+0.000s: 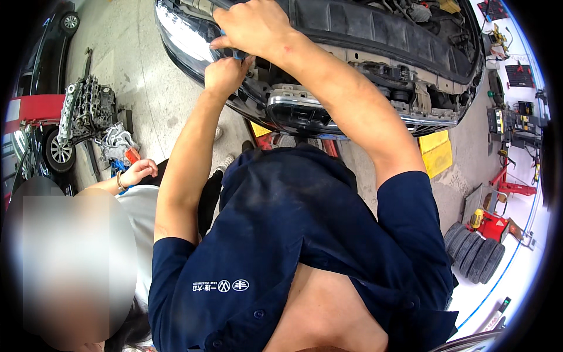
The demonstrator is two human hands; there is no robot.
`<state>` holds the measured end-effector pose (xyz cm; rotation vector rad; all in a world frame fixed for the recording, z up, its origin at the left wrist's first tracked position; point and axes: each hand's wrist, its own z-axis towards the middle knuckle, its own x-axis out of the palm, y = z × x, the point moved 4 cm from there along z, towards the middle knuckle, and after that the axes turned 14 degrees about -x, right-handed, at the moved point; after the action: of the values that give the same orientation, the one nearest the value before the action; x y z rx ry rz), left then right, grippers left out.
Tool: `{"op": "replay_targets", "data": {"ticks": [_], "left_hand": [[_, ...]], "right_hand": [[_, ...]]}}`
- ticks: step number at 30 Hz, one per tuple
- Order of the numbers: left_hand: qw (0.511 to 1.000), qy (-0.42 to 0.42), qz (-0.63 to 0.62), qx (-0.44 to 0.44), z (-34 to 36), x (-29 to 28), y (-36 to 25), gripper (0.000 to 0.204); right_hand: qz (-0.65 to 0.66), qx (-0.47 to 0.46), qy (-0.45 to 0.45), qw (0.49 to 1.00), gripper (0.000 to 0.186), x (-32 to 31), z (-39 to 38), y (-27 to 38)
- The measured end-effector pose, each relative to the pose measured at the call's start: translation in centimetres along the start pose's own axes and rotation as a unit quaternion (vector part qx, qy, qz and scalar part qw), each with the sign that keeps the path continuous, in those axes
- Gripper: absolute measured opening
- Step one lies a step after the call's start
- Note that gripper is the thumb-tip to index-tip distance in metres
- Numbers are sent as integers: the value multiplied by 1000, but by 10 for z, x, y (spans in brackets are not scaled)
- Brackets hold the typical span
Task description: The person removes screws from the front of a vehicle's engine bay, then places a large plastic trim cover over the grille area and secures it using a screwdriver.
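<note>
Both my hands are at the left front corner of a car with its hood up, beside the headlight [185, 36]. My left hand [224, 76] is closed, fingers curled, at the headlight's inner lower edge. Just above it, my right hand [256, 26] is closed too, its thumb pointing left over the headlight. Small bits of blue show at the fingers of both hands; what they belong to is mostly hidden. Right of my hands lie the exposed front crossmember and the chrome-edged grille [302, 105], partly behind my right forearm.
Close at my left is another person, one hand [139, 172] raised. Beyond stand a bare engine [88, 111] and a dark car [50, 53]. Yellow lift plates [435, 154] lie under the car's front. Stacked tires [475, 252] and a red jack [516, 186] are at the right.
</note>
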<state>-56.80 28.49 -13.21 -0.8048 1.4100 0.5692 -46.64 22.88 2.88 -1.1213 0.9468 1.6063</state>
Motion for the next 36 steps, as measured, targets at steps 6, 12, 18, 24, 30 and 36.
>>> {"op": "replay_targets", "data": {"ticks": [6,12,18,24,30,36], "left_hand": [[988,-89,-34,124,-2,5,-4,45],[1000,-6,5,10,-4,-3,-10,59],[983,-118,-81,114,-2,2,-3,57],[999,-2,-45,13,8,-2,-4,58],[998,-35,-47,28,4,5,4,55],[1000,-12,0,19,-2,-8,-2,49]], "right_hand": [[27,-69,-10,997,35,17,-4,-7],[-30,39,177,983,33,-15,3,10],[-31,18,176,984,30,9,10,-5],[-66,15,118,991,25,3,2,-3],[-22,58,103,993,26,-5,-1,1],[-43,-2,158,986,27,-10,1,4]]}}
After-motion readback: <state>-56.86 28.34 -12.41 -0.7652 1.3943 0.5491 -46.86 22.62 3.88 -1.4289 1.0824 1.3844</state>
